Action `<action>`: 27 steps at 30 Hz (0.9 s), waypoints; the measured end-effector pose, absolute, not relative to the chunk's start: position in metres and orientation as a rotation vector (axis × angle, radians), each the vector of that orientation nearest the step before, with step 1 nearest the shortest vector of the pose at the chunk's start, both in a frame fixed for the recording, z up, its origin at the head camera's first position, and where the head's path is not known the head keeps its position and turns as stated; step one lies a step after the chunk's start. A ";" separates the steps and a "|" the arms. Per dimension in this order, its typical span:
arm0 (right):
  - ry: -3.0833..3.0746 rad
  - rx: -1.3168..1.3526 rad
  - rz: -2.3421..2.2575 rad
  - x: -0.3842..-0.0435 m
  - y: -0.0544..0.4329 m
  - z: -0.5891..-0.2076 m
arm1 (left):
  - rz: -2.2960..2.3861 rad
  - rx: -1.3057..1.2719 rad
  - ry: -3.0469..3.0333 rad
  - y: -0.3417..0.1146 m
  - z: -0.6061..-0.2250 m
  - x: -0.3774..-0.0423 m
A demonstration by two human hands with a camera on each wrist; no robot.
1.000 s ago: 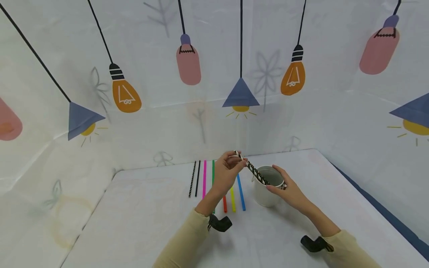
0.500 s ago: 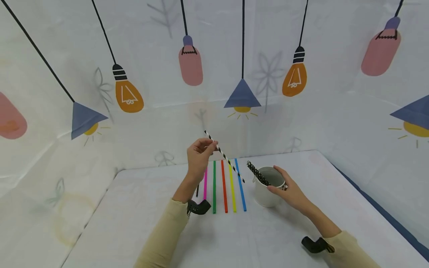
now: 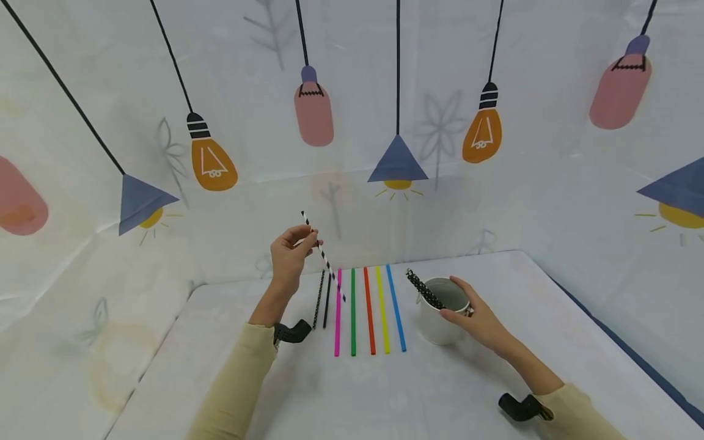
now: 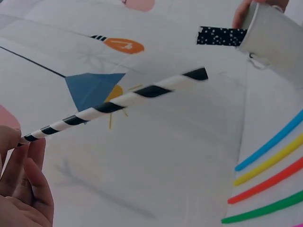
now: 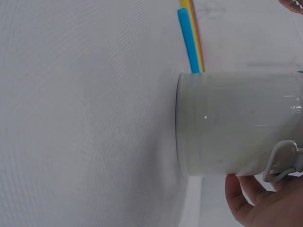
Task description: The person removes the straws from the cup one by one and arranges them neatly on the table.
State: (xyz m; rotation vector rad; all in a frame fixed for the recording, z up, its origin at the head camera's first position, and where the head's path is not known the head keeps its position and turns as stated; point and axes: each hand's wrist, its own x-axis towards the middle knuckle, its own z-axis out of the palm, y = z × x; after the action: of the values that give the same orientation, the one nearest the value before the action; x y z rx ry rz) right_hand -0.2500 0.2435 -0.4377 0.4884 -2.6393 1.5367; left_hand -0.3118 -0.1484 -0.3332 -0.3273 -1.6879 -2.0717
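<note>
My left hand (image 3: pixel 291 253) pinches a black-and-white striped paper straw (image 3: pixel 326 261) near its upper end. The straw slants down to the right, its lower end overlapping the pink straw (image 3: pixel 338 330) in the head view. On the right, my right hand (image 3: pixel 485 319) grips the rim of a small white metal bucket (image 3: pixel 437 325), thumb at the near side. Black straws with white dots (image 3: pixel 425 289) lean out of the bucket's left side. The right wrist view shows the bucket's wall (image 5: pixel 236 123) and a wire loop (image 5: pixel 280 158), with fingers beneath.
Between the hands, straws lie in a row on the white table (image 3: pixel 363 397): black dotted (image 3: pixel 318 299), black (image 3: pixel 327 300), pink, green (image 3: pixel 353 311), red (image 3: pixel 369 311), yellow (image 3: pixel 382 311) and blue (image 3: pixel 396 308). A white sheet with printed lamps (image 3: pixel 398 160) hangs behind.
My left hand has drawn the striped straw away from the bucket and carried it left over the row, past the pink straw. The right hand has stayed on the bucket.
</note>
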 end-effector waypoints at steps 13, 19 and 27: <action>-2.647 0.486 1.537 -0.250 0.244 -0.436 | -1.970 -0.246 -2.067 -0.203 -0.351 -0.326; -2.660 0.488 1.532 -0.250 0.243 -0.437 | -1.965 -0.229 -2.180 -0.215 -0.360 -0.331; -2.660 0.483 1.527 -0.250 0.243 -0.437 | -1.999 -0.119 -2.270 -0.227 -0.386 -0.345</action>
State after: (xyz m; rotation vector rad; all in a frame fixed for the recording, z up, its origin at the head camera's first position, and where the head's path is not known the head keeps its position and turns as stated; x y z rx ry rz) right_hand -0.2500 0.2429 -0.4370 0.4834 -2.6599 1.5269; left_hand -0.3450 -0.2265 -0.3857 -0.1193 -2.2695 -1.9992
